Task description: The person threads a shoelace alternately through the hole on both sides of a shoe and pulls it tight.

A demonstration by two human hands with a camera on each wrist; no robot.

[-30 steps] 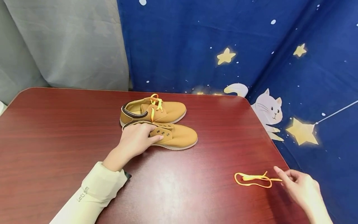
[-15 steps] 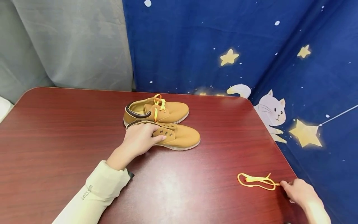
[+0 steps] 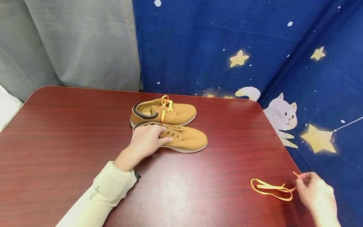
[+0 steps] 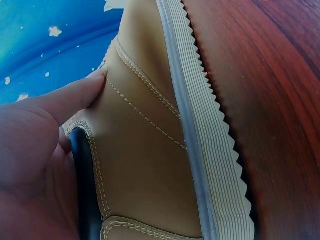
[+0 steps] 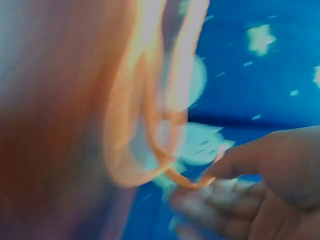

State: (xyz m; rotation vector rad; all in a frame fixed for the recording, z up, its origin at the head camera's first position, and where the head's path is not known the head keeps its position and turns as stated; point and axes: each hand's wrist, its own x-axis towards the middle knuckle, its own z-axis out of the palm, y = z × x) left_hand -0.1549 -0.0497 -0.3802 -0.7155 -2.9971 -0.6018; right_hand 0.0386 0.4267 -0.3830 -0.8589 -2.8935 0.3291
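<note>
My left hand grips the near tan shoe by its collar, thumb lying along the outer side beside the bare eyelets. In the left wrist view the thumb presses on the stitched side of that shoe, and the other fingers are mostly hidden. No lace runs through this shoe's visible eyelets. Over at the right edge of the table, my right hand pinches one end of a yellow-orange shoelace, whose looped rest lies on the tabletop. The right wrist view shows the lace blurred, its end between thumb and finger.
A second tan shoe stands right behind the first, toe to the right, with a yellow lace threaded and tied. Both are on a dark red wooden table. Grey and blue star-patterned curtains hang behind its far edge.
My right hand has gone from reaching beside the lace to pinching its end, which now sticks up between the fingers. The left hand keeps its grip on the shoe; the view has shifted slightly.
</note>
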